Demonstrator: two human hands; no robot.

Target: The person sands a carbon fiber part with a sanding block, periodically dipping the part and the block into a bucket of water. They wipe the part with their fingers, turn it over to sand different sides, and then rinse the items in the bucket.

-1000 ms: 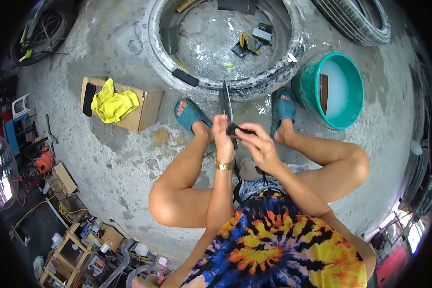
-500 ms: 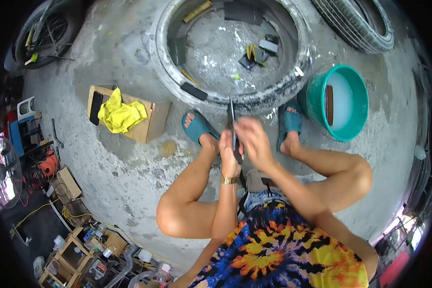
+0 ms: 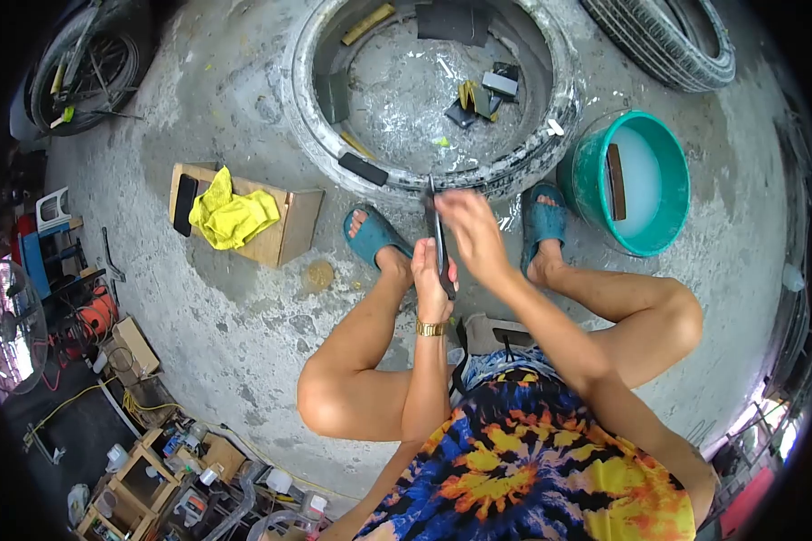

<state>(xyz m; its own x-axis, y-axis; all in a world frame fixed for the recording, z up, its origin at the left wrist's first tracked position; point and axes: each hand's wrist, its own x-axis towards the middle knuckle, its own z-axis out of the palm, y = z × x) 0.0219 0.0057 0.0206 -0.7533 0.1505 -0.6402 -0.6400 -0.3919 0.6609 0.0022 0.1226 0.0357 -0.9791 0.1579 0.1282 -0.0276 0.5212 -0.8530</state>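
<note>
Wrapped round the dark handle of a long narrow blade-like tool (image 3: 439, 236), my left hand (image 3: 431, 284) wears a gold watch at the wrist. The tool points up toward the rim of a grey, wet tire (image 3: 316, 149) lying on the floor. Beside the upper part of the blade is my right hand (image 3: 471, 230), its fingers bent and blurred near the blade; whether they touch it or pinch anything is unclear. A dark block (image 3: 363, 169) rests on the tire's near rim.
A yellow cloth (image 3: 235, 212) and a phone (image 3: 185, 204) lie on a wooden box (image 3: 293, 225) at the left. To the right stands a teal basin (image 3: 666, 225) of cloudy water with a brown block (image 3: 615, 183). Several small blocks (image 3: 499, 84) lie inside the tire.
My right hand has moved up and slightly left along the blade. My left hand still holds the tool. The view has shifted slightly.
</note>
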